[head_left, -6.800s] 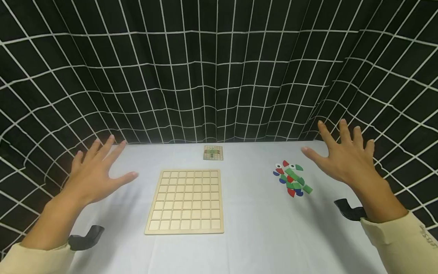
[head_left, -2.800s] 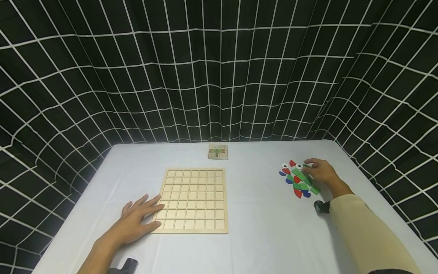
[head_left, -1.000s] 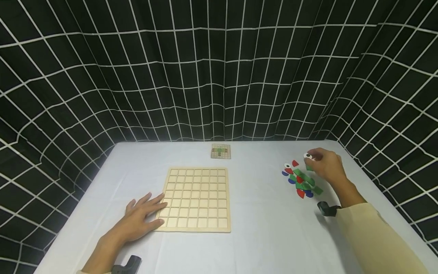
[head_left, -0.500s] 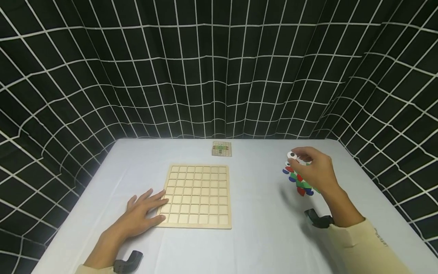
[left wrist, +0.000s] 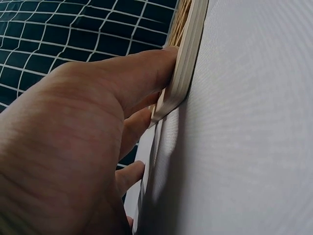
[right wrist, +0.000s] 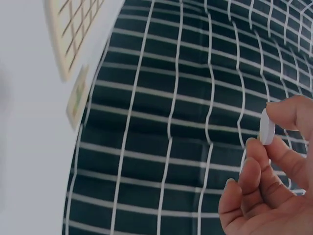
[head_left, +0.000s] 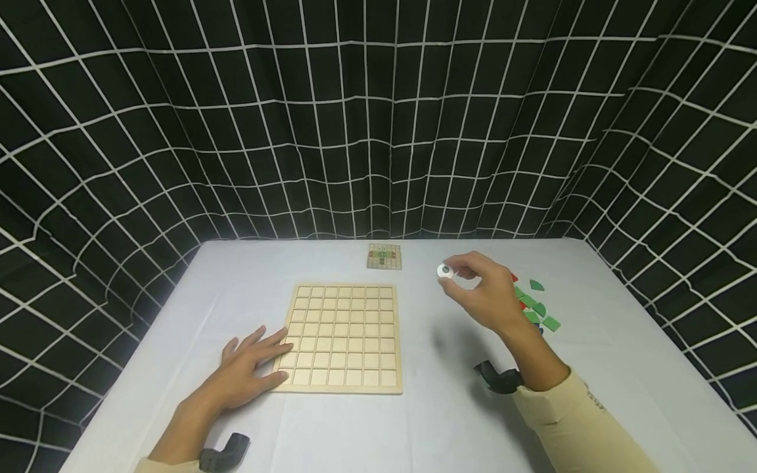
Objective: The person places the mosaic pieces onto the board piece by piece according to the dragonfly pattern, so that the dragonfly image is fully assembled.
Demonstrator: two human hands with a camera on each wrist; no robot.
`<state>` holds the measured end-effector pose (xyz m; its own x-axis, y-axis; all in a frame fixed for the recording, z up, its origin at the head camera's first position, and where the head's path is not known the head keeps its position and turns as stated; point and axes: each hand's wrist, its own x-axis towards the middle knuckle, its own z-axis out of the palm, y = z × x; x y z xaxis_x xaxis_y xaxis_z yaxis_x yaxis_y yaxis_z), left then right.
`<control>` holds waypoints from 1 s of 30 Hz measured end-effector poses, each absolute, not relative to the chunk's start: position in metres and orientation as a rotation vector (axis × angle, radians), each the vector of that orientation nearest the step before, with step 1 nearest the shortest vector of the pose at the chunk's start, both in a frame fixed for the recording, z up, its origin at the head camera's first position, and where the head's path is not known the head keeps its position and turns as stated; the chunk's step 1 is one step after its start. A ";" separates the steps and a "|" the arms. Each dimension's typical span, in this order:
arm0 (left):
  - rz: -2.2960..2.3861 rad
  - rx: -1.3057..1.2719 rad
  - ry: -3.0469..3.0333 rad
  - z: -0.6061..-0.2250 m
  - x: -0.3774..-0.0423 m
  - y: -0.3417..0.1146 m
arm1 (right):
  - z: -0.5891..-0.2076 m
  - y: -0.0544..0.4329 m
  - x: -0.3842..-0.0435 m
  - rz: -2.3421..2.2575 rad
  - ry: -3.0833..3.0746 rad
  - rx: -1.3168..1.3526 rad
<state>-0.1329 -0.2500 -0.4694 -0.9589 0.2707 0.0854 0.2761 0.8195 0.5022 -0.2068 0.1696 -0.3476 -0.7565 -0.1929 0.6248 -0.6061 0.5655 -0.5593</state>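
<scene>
My right hand (head_left: pixel 487 295) pinches a round white eye piece (head_left: pixel 445 270) with a dark pupil between thumb and fingers, held above the table between the board and the loose pieces. In the right wrist view the eye piece (right wrist: pixel 267 127) shows edge-on as a thin white disc. My left hand (head_left: pixel 239 373) lies with spread fingers over the left edge of the wooden grid board (head_left: pixel 345 338), whose squares are bare. The left wrist view shows the thumb and fingers touching the board's edge (left wrist: pixel 188 54).
Loose green pieces (head_left: pixel 551 323), with some red and blue ones, lie at the right, partly behind my right hand. A small pattern card (head_left: pixel 384 257) lies behind the board. A black cloth with white grid lines (head_left: pixel 378 118) surrounds the white table (head_left: pixel 437 420).
My right hand reached the loose pieces, picked up the white eye piece and carried it left, towards the board. My left hand came down onto the board's left edge and stayed there.
</scene>
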 end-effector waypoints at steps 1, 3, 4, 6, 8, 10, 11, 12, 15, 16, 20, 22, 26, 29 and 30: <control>-0.826 -0.449 -2.985 -0.470 -0.132 -0.251 | -0.348 0.164 -0.207 1.106 -2.293 0.652; -0.825 -0.448 -2.985 -0.471 -0.130 -0.252 | -0.350 0.152 -0.206 1.139 -2.288 0.675; -0.831 -0.449 -2.989 -0.471 -0.129 -0.253 | -0.351 0.146 -0.206 1.154 -2.288 0.686; -0.846 -0.451 -2.989 -0.471 -0.126 -0.255 | -0.353 0.135 -0.206 1.182 -2.287 0.708; -0.856 -0.449 -2.990 -0.470 -0.124 -0.256 | -0.355 0.124 -0.207 1.207 -2.288 0.724; -0.861 -0.454 -2.987 -0.468 -0.124 -0.257 | -0.356 0.113 -0.210 1.231 -2.289 0.734; -0.857 -0.456 -2.983 -0.467 -0.124 -0.258 | -0.356 0.107 -0.212 1.246 -2.289 0.735; -0.854 -0.457 -2.982 -0.466 -0.125 -0.258 | -0.356 0.102 -0.215 1.259 -2.289 0.739; -0.844 -0.461 -2.978 -0.466 -0.128 -0.258 | -0.357 0.087 -0.221 1.295 -2.299 0.751; -0.844 -0.461 -2.977 -0.466 -0.128 -0.258 | -0.357 0.082 -0.223 1.309 -2.300 0.758; -0.853 -0.480 -2.968 -0.469 -0.130 -0.259 | -0.361 0.061 -0.229 1.365 -2.310 0.772; -0.858 -0.490 -2.963 -0.470 -0.131 -0.258 | -0.364 0.051 -0.232 1.389 -2.314 0.775; -0.857 -0.491 -2.962 -0.471 -0.132 -0.256 | -0.373 0.032 -0.238 1.429 -2.367 0.746; -0.851 -0.483 -2.974 -0.473 -0.133 -0.253 | -0.382 0.020 -0.242 1.462 -2.429 0.697; -0.850 -0.482 -2.979 -0.473 -0.133 -0.252 | -0.385 0.017 -0.244 1.471 -2.449 0.678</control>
<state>-0.1334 -0.2521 -0.4730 -0.9528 0.2902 0.0894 0.2936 0.8056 0.5145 -0.2440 0.0171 -0.3854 -0.8734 -0.2790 0.3992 -0.4835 0.3980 -0.7796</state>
